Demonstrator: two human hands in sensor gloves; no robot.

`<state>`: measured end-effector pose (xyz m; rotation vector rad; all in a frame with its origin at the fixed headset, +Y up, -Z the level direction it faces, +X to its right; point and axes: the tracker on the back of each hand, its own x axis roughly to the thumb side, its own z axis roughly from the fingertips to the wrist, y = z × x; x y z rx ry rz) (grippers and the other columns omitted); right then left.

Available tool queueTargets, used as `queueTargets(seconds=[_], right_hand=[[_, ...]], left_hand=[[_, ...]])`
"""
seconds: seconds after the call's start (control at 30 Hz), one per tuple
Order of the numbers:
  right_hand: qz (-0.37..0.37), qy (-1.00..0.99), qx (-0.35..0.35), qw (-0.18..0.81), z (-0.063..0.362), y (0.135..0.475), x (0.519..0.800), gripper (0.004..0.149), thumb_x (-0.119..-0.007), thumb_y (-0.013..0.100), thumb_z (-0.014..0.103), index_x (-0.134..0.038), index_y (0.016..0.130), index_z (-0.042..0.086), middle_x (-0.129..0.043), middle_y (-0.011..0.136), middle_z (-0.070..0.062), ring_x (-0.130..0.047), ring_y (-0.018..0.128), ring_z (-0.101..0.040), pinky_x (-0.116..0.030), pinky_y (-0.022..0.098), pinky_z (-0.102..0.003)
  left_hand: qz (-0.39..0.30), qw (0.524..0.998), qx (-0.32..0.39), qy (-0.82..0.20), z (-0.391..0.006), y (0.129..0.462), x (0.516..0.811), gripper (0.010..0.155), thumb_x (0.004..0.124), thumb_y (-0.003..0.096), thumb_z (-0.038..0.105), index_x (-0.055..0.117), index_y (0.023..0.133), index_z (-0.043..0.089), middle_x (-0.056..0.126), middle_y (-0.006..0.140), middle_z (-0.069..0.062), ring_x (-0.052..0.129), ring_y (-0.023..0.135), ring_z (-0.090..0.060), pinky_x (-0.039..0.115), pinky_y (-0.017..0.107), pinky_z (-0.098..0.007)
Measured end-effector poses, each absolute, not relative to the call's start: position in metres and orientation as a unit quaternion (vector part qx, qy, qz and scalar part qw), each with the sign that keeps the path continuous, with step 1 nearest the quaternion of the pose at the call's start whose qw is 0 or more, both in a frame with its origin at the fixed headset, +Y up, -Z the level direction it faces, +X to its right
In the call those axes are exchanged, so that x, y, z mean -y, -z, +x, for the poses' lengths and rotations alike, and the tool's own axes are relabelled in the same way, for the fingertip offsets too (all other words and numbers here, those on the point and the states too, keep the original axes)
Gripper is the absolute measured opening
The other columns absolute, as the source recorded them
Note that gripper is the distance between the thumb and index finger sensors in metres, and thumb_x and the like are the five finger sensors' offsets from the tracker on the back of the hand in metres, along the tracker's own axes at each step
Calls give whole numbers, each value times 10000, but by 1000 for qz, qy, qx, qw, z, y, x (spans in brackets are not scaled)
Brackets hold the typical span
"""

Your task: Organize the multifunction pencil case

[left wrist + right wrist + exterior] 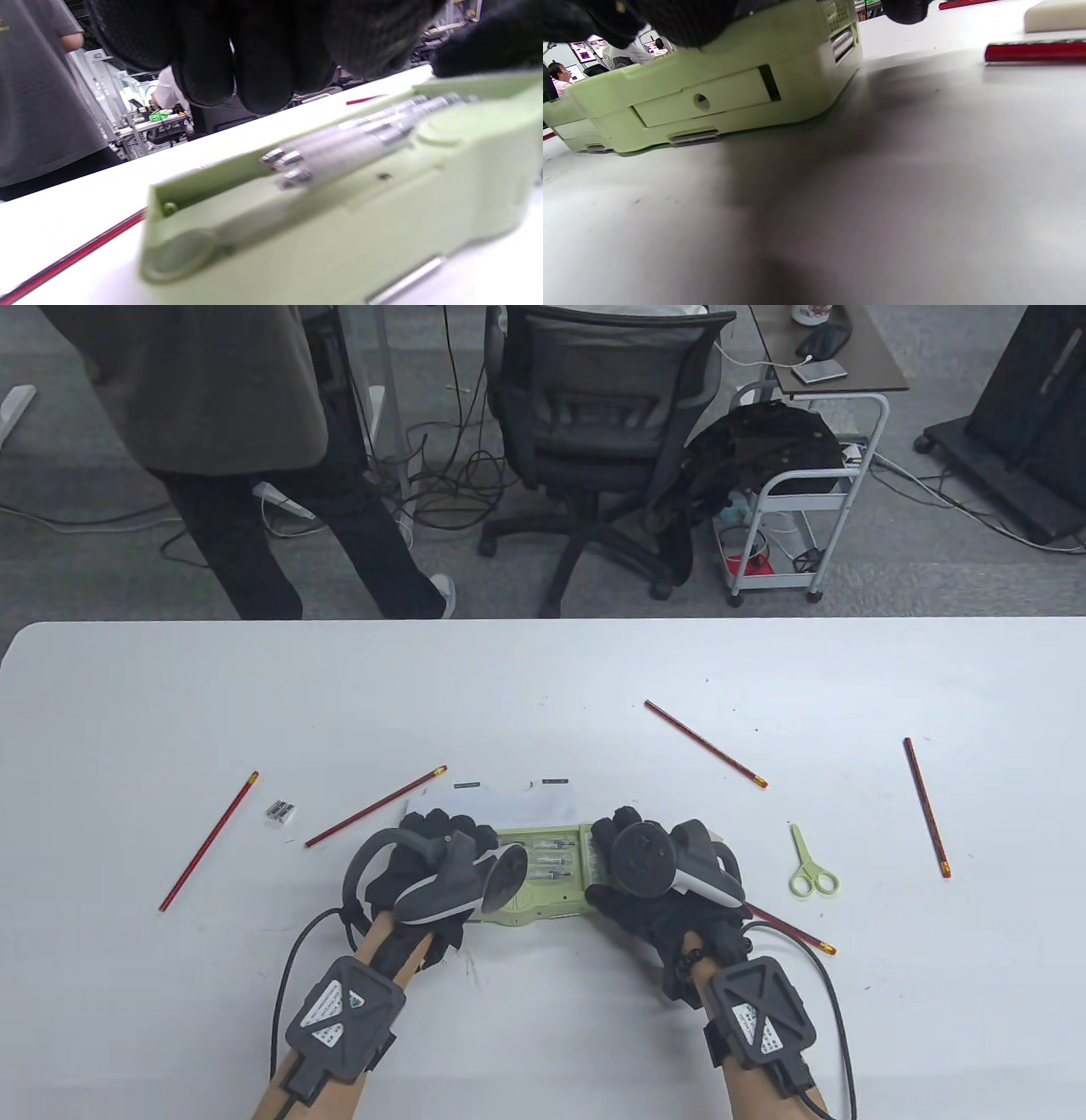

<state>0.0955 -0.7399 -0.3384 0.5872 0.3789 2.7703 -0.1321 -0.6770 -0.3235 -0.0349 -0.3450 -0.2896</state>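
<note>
The left hand (428, 857) curls over the left end of the pale green pencil case (543, 869), which lies near the table's (543, 670) front edge with its long axis running left to right between both hands. Its tray is open, with three silver-tipped pens (339, 144) side by side. The right hand (657, 874) grips the right end. Loose red pencils (373, 806) lie on both sides, the nearest just beside the right hand, and the green scissors (810, 865) to its right.
</note>
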Motion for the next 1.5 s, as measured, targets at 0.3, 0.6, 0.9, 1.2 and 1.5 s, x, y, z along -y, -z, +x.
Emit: queueTargets(seconds=[0.3, 0.6, 0.9, 1.2, 1.5], right_hand=[[203, -960, -131, 142, 96, 338, 740, 811, -631, 504, 471, -282, 1109, 59, -199, 1107, -315, -422, 998, -614, -429, 702, -702], [203, -960, -131, 142, 96, 338, 740, 810, -631, 505, 472, -281, 1109, 60, -188, 1109, -315, -423, 998, -614, -430, 701, -702], [204, -959, -133, 145, 96, 339, 740, 810, -632, 504, 473, -283, 1109, 62, -204, 1107, -313, -423, 997, -614, -429, 702, -702], [205, -959, -133, 144, 96, 339, 740, 810, -632, 504, 473, -283, 1109, 62, -198, 1108, -314, -422, 998, -614, -429, 702, -702], [205, -959, -133, 143, 96, 339, 740, 812, -632, 504, 473, -282, 1109, 59, -196, 1108, -315, -422, 998, -615, -428, 702, -703]], left_hand=[[-21, 998, 51, 43, -225, 345, 650, 594, 736, 508, 459, 679, 1058, 241, 840, 1073, -65, 837, 979, -373, 694, 684, -637], [-77, 992, -98, 26, -314, 372, 672, 625, 768, 512, 426, 604, 1098, 288, 763, 1135, -128, 797, 1003, -417, 668, 696, -654], [-131, 979, -152, 44, -333, 404, 714, 598, 810, 502, 393, 646, 1074, 324, 794, 1114, -112, 779, 1011, -415, 650, 708, -656], [-153, 966, -184, 102, -325, 419, 730, 584, 830, 501, 379, 671, 1058, 309, 866, 1044, -56, 809, 981, -379, 665, 707, -632], [-145, 963, -181, 137, -321, 422, 739, 516, 844, 497, 373, 754, 998, 291, 904, 997, -20, 845, 950, -347, 684, 701, -617]])
